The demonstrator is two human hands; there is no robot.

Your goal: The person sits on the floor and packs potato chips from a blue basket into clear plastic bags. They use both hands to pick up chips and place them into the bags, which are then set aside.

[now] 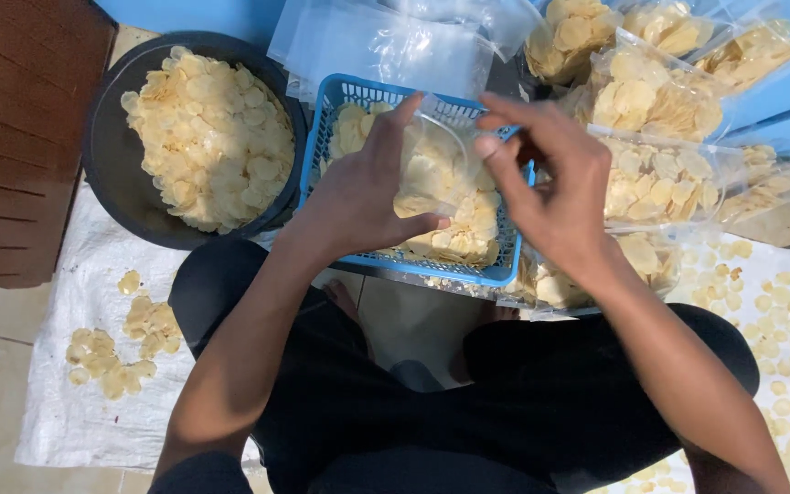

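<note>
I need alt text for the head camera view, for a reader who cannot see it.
Two hands, left hand and right hand, hold open a clear plastic bag above a blue basket of pale chips. A black tub of chips sits at left, filled bags at right.

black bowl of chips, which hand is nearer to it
Left. The left hand is over the blue basket, just beside the black bowl, holding a clear bag. The right hand is on the bag's far side, toward the filled bags.
</note>
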